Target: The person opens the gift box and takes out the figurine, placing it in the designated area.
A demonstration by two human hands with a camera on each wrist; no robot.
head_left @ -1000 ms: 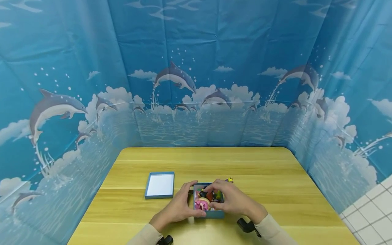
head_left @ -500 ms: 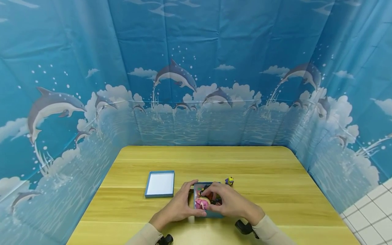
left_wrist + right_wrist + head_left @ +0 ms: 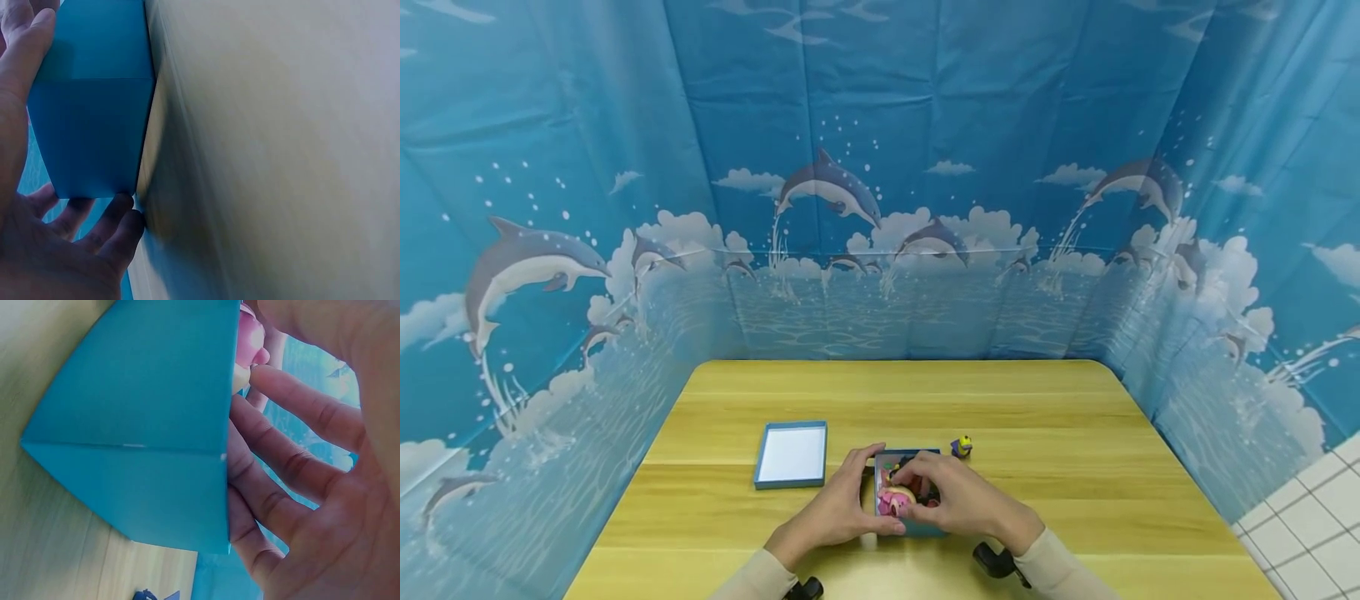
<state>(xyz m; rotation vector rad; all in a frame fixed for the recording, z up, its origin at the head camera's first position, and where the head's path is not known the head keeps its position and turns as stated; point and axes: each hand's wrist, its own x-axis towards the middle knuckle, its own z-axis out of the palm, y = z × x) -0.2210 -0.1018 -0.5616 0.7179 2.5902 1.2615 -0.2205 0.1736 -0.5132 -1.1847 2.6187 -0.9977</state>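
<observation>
Box [image 3: 94, 134], 2 hands [image 3: 841, 505] [image 3: 966, 498] at it, 1 toy [image 3: 961, 447] outside

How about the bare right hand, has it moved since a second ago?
Yes, slightly: in the head view, the right hand sits lower, farther from the far edge of the yellow wooden table.

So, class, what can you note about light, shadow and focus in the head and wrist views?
Head: pale sheen on the near part of the table; left wrist: table soft, a dark shadow or reflection beside the blue box, whose edges look sharper; right wrist: bluish tint, right hand partly shaded.
</observation>
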